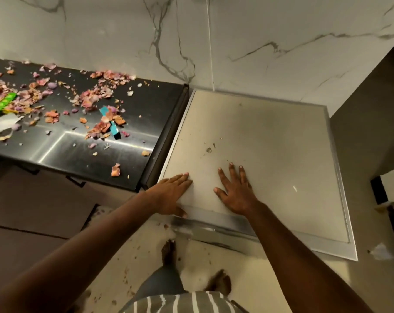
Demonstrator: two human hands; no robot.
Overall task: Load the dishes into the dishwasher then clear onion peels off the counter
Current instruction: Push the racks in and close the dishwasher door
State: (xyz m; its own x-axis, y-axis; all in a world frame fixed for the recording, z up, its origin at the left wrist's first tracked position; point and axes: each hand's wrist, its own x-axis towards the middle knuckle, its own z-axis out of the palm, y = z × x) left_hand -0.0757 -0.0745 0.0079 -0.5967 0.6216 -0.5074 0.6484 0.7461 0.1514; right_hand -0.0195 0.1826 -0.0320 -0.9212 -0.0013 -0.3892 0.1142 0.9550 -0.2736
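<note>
Far left of hands: onion peels point(96, 98) strewn over black counter point(146, 105), uncleared. Left hand point(171, 190) flat on dishwasher top point(270, 143), thumb hooked under front edge; right hand point(234, 190) splayed beside it, holding nothing, likely bracing. No dishes visible.

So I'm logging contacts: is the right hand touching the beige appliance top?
Touching. The head view shows the right hand lying flat, fingers spread, on the beige appliance top, with no gap under the palm.

Glossy black counter point(83, 152), papery onion peels point(94, 96), veined marble wall point(281, 41)
</note>
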